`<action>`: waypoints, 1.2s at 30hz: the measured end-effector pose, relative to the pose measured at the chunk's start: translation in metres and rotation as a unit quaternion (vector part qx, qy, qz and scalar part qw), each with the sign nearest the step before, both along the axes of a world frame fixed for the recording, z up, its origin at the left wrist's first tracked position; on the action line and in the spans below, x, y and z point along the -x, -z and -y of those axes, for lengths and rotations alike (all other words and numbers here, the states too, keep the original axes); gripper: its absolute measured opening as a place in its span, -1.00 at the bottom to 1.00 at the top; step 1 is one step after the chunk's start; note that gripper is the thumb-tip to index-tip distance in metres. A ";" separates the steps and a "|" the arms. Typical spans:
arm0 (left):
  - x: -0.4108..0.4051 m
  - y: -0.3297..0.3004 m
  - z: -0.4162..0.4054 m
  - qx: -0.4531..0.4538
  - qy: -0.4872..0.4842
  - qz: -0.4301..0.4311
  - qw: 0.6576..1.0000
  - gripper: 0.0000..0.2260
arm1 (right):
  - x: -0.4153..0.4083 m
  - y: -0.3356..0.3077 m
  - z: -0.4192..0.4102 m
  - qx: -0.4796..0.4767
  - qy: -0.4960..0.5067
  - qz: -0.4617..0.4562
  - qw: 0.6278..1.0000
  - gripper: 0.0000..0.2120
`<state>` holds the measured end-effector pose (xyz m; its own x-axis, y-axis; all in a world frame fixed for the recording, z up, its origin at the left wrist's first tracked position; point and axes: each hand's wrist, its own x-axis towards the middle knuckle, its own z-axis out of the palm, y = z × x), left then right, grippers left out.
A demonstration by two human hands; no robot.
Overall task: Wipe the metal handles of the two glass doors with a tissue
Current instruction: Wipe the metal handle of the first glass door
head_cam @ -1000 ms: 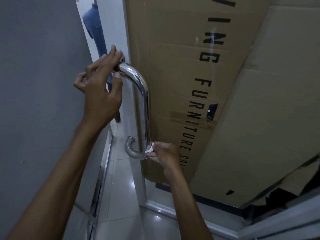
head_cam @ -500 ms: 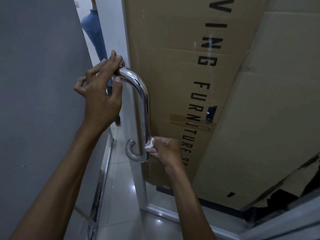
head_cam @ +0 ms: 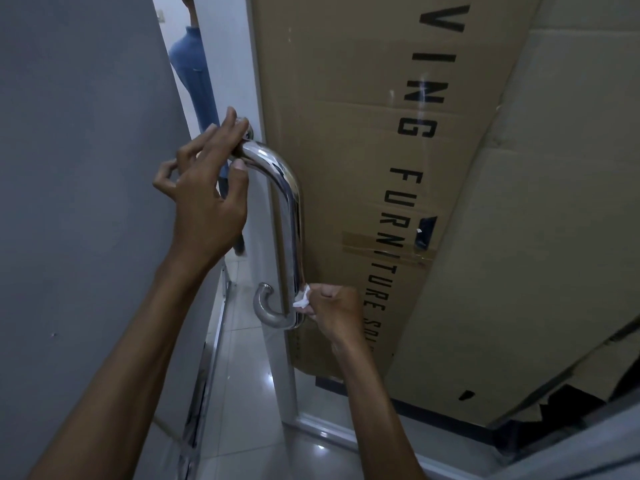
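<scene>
The left hand (head_cam: pixel 204 199) pinches the top bend of the metal handle (head_cam: pixel 291 216), steadying the door. The right hand (head_cam: pixel 334 308) pinches a small tissue (head_cam: pixel 302 300) against its lower end. That scrap could easily slip, leaving fingerprints on the chrome.

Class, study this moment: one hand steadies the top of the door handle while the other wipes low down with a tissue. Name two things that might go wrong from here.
1. The tissue is a small crumpled wad pinched in the right hand; it may tear or slip, leaving bare fingers to smear the metal handle.
2. The left hand grips the handle's top bend bare, so it probably leaves fresh fingerprints there.
</scene>
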<state>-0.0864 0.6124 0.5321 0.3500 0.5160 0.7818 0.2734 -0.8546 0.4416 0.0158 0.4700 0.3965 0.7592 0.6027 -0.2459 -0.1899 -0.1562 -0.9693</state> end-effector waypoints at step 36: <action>0.001 -0.003 0.000 -0.018 -0.009 0.007 1.000 -0.53 | 0.033 -0.178 -0.021 -0.043 0.071 0.478 0.875 -0.74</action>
<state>-0.0869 0.6123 0.5347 0.3304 0.4939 0.8043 0.2825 -0.8648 0.4151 -0.0171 0.4914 0.5744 0.6624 0.4709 0.5827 0.7012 -0.1158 -0.7035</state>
